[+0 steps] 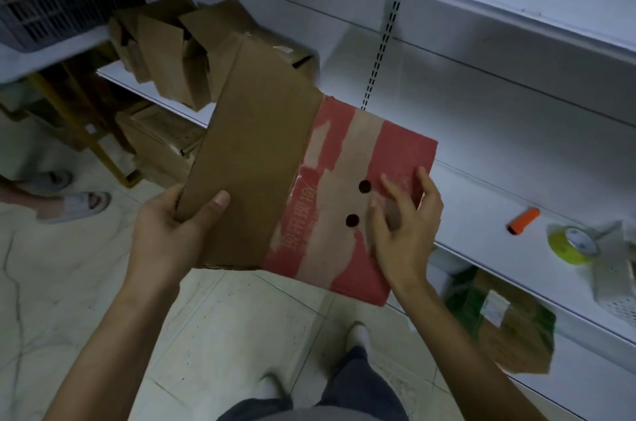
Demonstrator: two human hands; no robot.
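A flattened cardboard box (330,200) is held up in front of me, one half plain brown, the other printed red with torn strips and two round holes. My left hand (172,224) grips the lower corner of the brown panel, thumb on top. My right hand (402,231) rests on the red panel with its fingers spread and nearly straight, beside the holes.
White metal shelves (481,186) run along the right; on one lie an orange cutter (523,221), a roll of yellow-green tape (573,245) and a white basket (619,279). Crumpled cardboard boxes (179,49) pile on a shelf behind. Another person's feet (75,203) stand at left.
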